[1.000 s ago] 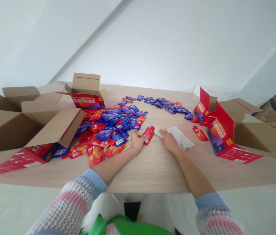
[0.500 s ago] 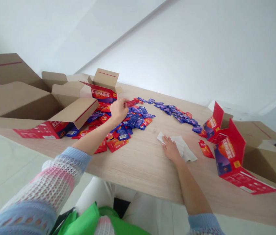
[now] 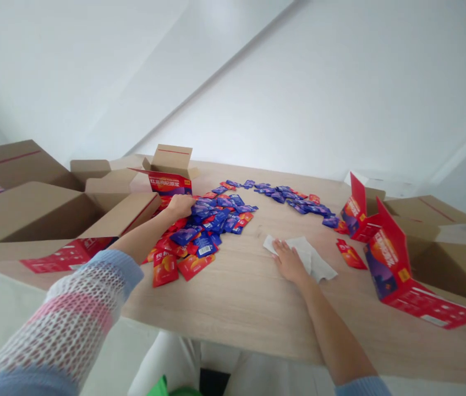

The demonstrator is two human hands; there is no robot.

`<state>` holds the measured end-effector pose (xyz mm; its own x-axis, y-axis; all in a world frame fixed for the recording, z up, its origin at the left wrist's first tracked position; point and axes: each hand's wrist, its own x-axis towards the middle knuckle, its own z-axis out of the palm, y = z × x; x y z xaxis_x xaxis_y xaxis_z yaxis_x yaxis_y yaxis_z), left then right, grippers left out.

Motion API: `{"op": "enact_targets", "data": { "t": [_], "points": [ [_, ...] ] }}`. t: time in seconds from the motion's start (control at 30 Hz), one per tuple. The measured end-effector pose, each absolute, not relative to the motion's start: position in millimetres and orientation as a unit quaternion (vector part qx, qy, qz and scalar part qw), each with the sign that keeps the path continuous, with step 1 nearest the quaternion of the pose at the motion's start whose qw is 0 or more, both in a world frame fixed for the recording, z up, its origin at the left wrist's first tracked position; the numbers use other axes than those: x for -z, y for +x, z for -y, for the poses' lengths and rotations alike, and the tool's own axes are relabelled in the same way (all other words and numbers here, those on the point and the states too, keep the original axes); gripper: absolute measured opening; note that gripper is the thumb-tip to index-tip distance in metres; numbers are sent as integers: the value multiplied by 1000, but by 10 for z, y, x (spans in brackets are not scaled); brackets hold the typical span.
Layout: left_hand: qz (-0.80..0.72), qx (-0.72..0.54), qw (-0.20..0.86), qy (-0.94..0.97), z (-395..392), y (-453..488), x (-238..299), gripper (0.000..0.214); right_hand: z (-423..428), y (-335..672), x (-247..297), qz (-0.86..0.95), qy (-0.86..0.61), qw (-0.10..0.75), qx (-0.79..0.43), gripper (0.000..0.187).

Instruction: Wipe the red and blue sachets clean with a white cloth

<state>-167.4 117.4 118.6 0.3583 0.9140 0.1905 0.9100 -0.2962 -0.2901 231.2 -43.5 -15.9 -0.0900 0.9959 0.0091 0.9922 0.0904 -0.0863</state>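
My left hand (image 3: 180, 205) reaches into the far left side of a heap of red and blue sachets (image 3: 203, 223) on the wooden table (image 3: 249, 297). Its fingers curl down among the packets, close to a small open red carton (image 3: 169, 175). What they hold, if anything, is hidden. My right hand (image 3: 289, 261) lies flat with fingers stretched out on a white tissue (image 3: 311, 258) near the table's middle. A single red sachet (image 3: 350, 254) lies to the right of the tissue.
Large open cardboard boxes (image 3: 30, 212) stand at the left. Two red cartons (image 3: 389, 258) and more cardboard boxes (image 3: 447, 247) stand at the right. A second row of mostly blue sachets (image 3: 294, 198) runs along the far side. A white wall rises behind the table.
My left hand carried a red sachet from beside the tissue up to the far left of the heap, then dropped into the pile by the red carton. My right hand stayed on the tissue.
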Motion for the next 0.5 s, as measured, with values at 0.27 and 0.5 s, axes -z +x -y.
{"op": "enact_targets", "data": {
  "t": [0.27,0.5],
  "points": [
    [592,2,124,-797,-1266,-1699,-1333,35,424,2344,181,740,-671,27,-31,55],
    [610,118,157,-768,-1248,-1545,-1383,36,436,2352,162,742,-669,22,-33,55]
  ]
}}
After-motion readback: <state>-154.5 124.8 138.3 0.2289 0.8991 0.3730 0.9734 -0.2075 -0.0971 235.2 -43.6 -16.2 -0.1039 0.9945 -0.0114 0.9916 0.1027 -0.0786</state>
